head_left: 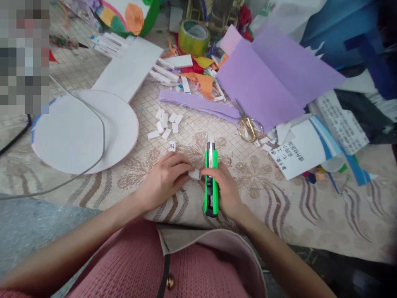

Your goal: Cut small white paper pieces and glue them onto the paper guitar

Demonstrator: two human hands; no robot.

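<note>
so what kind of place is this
Likely a paper-craft workspace: purple paper sheets, gold scissors and a tape roll lie about, and the right hand holds a green utility knife beside a small white piece in the left hand.

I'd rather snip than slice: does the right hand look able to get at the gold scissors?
Likely yes for reach: the scissors lie with handles bare, nothing between, but the right hand is full, gripping the green knife.
</note>
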